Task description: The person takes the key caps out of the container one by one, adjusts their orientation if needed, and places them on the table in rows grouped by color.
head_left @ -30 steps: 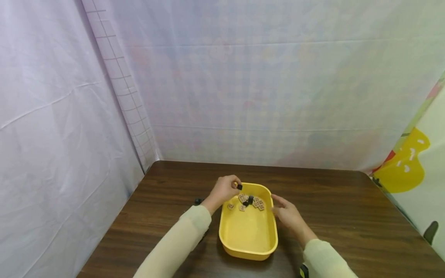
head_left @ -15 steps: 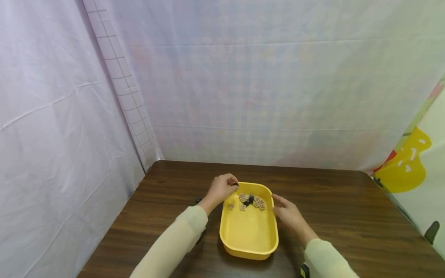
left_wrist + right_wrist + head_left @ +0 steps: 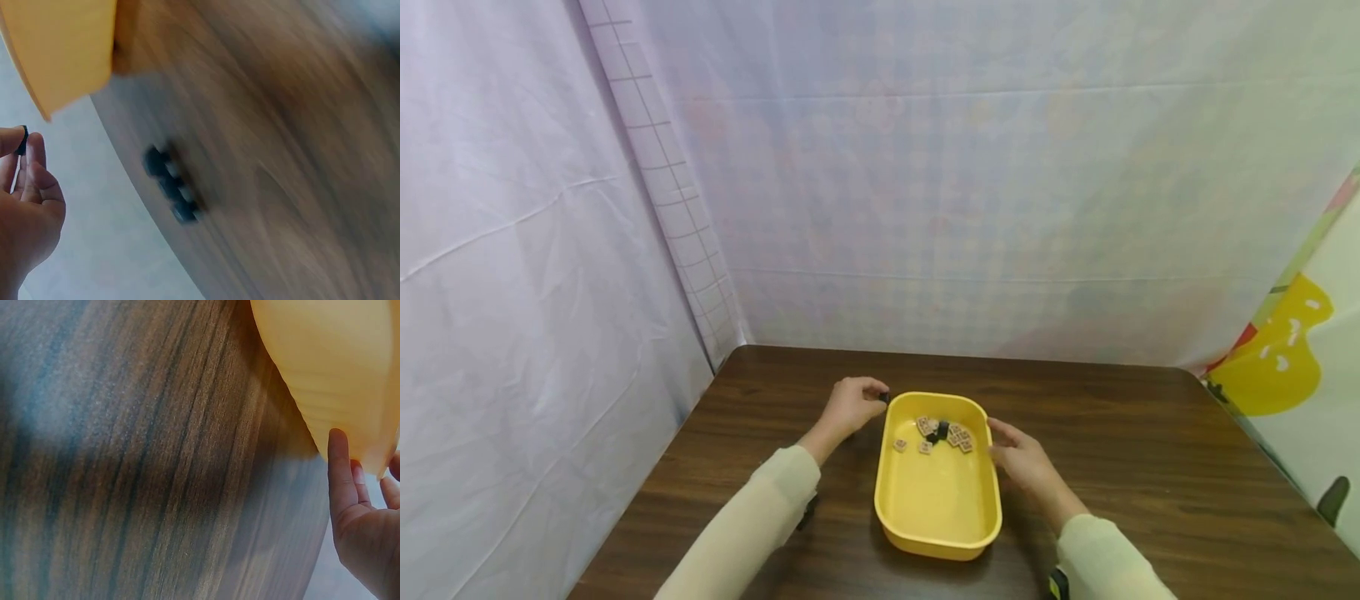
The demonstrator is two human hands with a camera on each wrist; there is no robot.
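Note:
My left hand [image 3: 852, 406] pinches a small black block [image 3: 884, 397] between thumb and fingertips, just outside the left rim of a yellow tray [image 3: 936, 512]. The same pinched black block [image 3: 23, 140] shows edge-on in the left wrist view. On the tray's far right side, my right hand [image 3: 1026, 462] holds the rim, with some fingers [image 3: 339, 456] lying along the outer wall. Inside, toward the far end, lie several small wooden tiles [image 3: 959, 437] with dark printed marks and a few black pieces [image 3: 942, 430] among them.
A short row of black blocks [image 3: 170, 184] sits on the dark wooden table [image 3: 1150, 467] left of the tray, partly hidden by the left sleeve in the head view. White cloth [image 3: 962, 208] hangs behind the table, and another cloth [image 3: 512, 292] hangs at its left.
My left hand has moved left, from over the tray's far left corner to outside its rim, carrying the black block. The right hand and the tray stay in place.

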